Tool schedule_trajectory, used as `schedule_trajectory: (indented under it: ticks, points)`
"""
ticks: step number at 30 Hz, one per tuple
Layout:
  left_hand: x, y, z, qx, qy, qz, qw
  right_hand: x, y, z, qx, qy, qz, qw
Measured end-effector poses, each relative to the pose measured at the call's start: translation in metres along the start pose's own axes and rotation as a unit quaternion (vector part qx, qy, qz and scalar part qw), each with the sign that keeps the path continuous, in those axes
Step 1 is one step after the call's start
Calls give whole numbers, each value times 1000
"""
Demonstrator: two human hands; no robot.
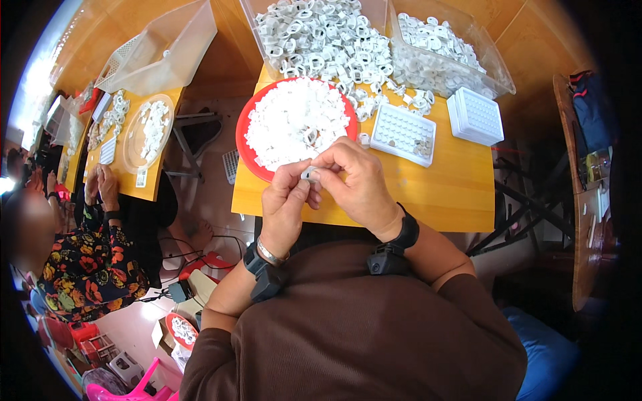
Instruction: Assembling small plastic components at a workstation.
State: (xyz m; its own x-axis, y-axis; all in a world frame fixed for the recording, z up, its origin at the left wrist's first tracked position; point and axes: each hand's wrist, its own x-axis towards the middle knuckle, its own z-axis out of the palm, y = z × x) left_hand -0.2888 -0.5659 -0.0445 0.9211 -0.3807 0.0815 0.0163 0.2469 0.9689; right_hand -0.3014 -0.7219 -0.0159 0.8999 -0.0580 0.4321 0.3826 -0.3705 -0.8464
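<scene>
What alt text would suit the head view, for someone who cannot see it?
A person's left grip and right grip pinch a small white part near a red basin of white pieces on a yellow table, with white trays at right and clear bins behind. At left, another person is at a second table.

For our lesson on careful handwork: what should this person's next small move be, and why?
Perhaps press the small white piece with the right grip while the left grip steadies it, since both pinch it together beside the red basin.
</scene>
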Motion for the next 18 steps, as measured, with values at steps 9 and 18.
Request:
schedule_trajectory:
  ticks: [9, 18]
  points:
    - [3, -1, 0, -66, 43, -99, 992, 0, 20, 4, 195, -52, 186, 962]
    - [5, -6, -8, -112, 59, -97, 987, -4, 14, 9, 229, -64, 195, 951]
